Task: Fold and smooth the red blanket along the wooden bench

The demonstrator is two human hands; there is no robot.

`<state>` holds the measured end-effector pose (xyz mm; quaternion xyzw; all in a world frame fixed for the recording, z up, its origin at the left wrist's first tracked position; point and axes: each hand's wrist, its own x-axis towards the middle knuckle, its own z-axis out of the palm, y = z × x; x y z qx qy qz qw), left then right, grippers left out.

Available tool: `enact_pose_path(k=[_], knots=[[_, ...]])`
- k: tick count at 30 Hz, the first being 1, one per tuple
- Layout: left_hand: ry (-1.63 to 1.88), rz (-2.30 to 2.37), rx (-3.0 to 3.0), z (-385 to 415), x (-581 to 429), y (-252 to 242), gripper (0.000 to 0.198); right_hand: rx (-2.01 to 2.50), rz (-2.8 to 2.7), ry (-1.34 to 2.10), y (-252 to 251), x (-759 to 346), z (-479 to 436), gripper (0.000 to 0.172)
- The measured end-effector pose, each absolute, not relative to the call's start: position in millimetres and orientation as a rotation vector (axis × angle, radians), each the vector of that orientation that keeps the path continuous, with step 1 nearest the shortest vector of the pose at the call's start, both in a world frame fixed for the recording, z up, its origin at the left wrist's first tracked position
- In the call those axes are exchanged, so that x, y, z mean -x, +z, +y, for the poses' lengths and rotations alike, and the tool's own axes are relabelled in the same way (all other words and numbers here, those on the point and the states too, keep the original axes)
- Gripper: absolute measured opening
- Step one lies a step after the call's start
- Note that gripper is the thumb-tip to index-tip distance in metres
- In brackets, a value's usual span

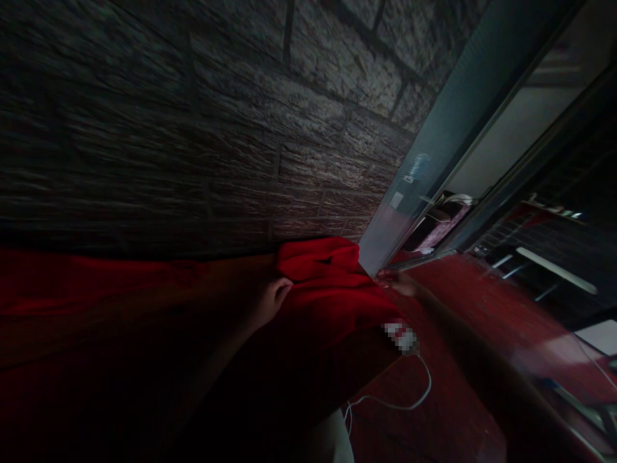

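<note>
A red cloth (pixel 332 299) lies spread before me on a dark wooden surface, its far end bunched into a raised fold against the wall. I cannot tell whether it is a garment. At its left edge my left hand (pixel 276 299) is closed, with thumb and fingertips pinching the fabric. Across from it, my right hand (pixel 398 283) has its fingers drawn together at the cloth's right edge; this hand is dim and slightly blurred. The near part of the cloth sinks into deep shadow.
A pixelated white-and-red object (pixel 401 337) with a white cable (pixel 424 392) sits by the surface's right edge. A stone-block wall (pixel 270 128) rises behind. More red cloth (pixel 87 280) lies left. Rightward are a doorway frame (pixel 409 173), red floor (pixel 463 302) and a white-topped table (pixel 556 270).
</note>
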<state>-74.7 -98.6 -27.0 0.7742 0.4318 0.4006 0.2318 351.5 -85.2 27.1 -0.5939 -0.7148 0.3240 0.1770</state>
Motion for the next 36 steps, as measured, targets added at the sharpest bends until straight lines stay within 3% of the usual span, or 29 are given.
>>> enact_pose_path(k=[6,15,26,36], knots=[[1.091,1.191,-2.151,-98,75,-29,0.029,1.566,-1.963,1.108,28,-333,-79,0.056],[1.078,1.191,-2.145,-97,75,-31,0.032,1.57,-2.266,0.73,19,-333,-70,0.047],[1.055,1.208,-2.144,-99,75,-26,0.032,1.519,-2.147,0.911,29,-335,-74,0.044],[1.049,1.194,-2.135,-100,76,-27,0.032,1.449,-1.94,0.866,26,-337,-64,0.047]])
